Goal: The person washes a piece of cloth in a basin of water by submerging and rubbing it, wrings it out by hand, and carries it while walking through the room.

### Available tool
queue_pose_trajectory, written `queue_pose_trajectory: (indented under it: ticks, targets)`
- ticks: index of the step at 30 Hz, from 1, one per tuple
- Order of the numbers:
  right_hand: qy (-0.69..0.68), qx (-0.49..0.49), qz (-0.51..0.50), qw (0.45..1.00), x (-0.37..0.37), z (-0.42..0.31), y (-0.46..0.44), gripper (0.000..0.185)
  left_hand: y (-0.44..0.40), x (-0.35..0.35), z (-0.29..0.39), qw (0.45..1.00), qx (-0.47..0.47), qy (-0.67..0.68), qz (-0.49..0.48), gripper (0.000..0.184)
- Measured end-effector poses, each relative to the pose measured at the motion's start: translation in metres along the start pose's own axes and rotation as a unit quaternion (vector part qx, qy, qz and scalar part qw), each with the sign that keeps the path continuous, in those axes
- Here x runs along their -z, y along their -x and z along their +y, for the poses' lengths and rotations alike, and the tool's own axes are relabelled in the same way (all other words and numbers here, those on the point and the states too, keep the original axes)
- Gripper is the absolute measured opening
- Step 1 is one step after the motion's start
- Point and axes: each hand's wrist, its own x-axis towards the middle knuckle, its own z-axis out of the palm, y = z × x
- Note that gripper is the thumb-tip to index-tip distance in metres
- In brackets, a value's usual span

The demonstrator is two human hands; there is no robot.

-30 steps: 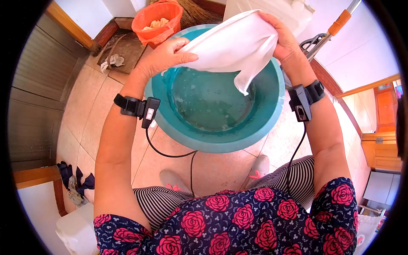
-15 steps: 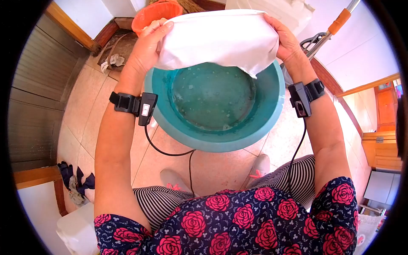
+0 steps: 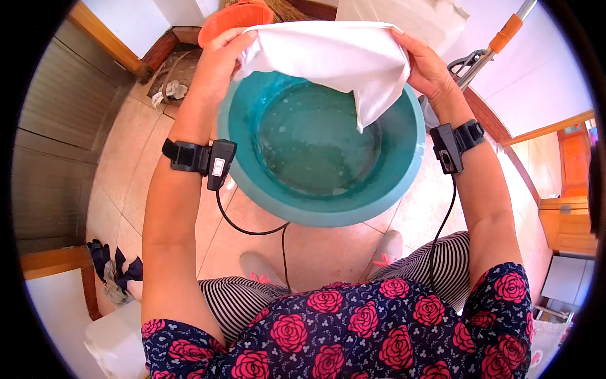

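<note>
A white cloth (image 3: 334,54) is stretched between my two hands above a large teal basin (image 3: 315,215). My left hand (image 3: 221,57) pinches its left top corner between thumb and fingers. At the other end, my right hand (image 3: 429,66) grips the right top corner. The cloth's lower edge hangs loose, with a pointed corner drooping over the basin at the right. Cloudy water (image 3: 315,139) with bits of foam lies in the basin, which stands on the floor. Black straps with small boxes and cables are on both forearms.
An orange bucket (image 3: 235,20) stands behind my left hand. A metal pole with an orange sleeve (image 3: 506,34) leans at the upper right. Dark crumpled cloths (image 3: 115,268) lie on the tiled floor (image 3: 136,183) at left. My shoes (image 3: 388,246) are close to the basin's near side.
The cloth's lower edge has swung and gathered, baring more of the basin's far side. Its loose corner now hangs lower and further left. Both hands keep their hold, almost in place.
</note>
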Motion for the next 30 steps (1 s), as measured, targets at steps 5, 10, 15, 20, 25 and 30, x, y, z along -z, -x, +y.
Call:
queue_pose_trajectory:
  ticks: [5, 10, 15, 20, 25, 30]
  targets:
    - [-0.013, -0.011, -0.003, 1.000, 0.001, 0.000, 0.001, 0.031, -0.001, 0.001, 0.001, 0.997, 0.015, 0.073, -0.027, 0.023]
    - [-0.062, -0.022, 0.018, 0.998, -0.010, 0.000, 0.000, 0.028, 0.001, -0.009, -0.005, 0.977, 0.059, 0.205, -0.025, 0.012]
    - [-0.097, -0.053, -0.112, 0.988, -0.064, -0.003, 0.005, 0.029, 0.015, -0.039, -0.013, 0.962, 0.114, 0.193, -0.153, 0.019]
    - [0.062, -0.037, -0.170, 0.983, -0.096, 0.000, 0.023, 0.051, 0.036, -0.081, 0.001, 0.959, 0.093, 0.213, -0.162, 0.029]
    - [0.196, 0.000, -0.122, 0.973, -0.089, -0.005, 0.020, 0.053, 0.037, -0.079, -0.009, 0.983, 0.026, 0.121, -0.137, 0.029]
    - [0.310, -0.003, -0.138, 0.941, -0.043, 0.020, 0.007, 0.053, 0.029, -0.069, -0.001, 0.967, 0.060, 0.226, -0.100, 0.019]
